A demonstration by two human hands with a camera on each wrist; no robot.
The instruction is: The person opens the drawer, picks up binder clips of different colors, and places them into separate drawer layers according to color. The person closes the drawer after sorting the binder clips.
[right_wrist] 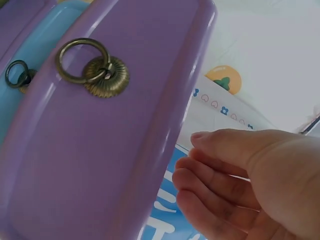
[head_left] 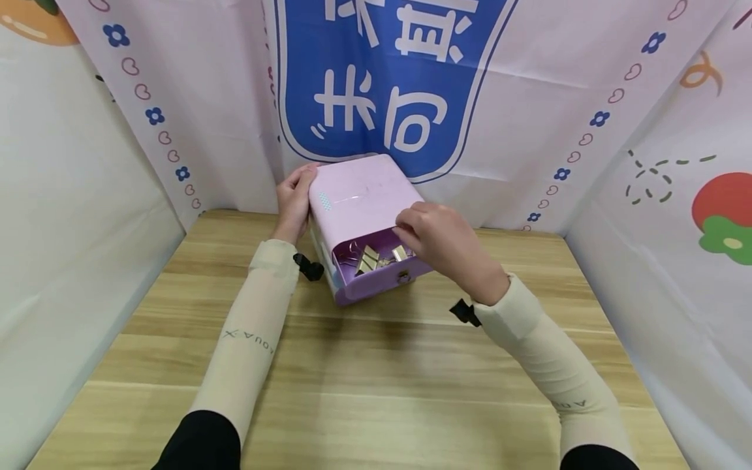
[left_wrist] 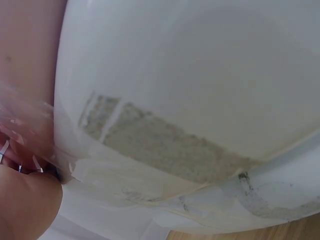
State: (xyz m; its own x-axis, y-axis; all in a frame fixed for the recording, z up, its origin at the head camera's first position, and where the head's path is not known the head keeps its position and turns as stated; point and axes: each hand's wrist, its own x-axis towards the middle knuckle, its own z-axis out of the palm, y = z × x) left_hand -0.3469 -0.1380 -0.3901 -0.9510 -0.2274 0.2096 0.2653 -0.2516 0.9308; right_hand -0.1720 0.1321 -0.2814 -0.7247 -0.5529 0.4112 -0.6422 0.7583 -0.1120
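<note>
A pink mini drawer cabinet [head_left: 364, 196] stands angled at the back of the table. Its purple top drawer [head_left: 376, 288] is pulled out, with several gold binder clips [head_left: 369, 260] inside. My left hand [head_left: 294, 202] grips the cabinet's back left corner; the left wrist view shows the cabinet's pale side [left_wrist: 210, 80] close up. Over the right end of the drawer is my right hand [head_left: 443, 241], its fingers loosely bent. The right wrist view shows nothing between these fingers [right_wrist: 210, 185], beside the drawer front with its brass ring pull [right_wrist: 82, 60].
A blue drawer [right_wrist: 60, 25] with its own ring lies below the purple one. The wooden table [head_left: 376, 391] reaches forward from the cabinet. Printed cloth [head_left: 517, 117] hangs right behind the cabinet, and more cloth walls stand at both sides.
</note>
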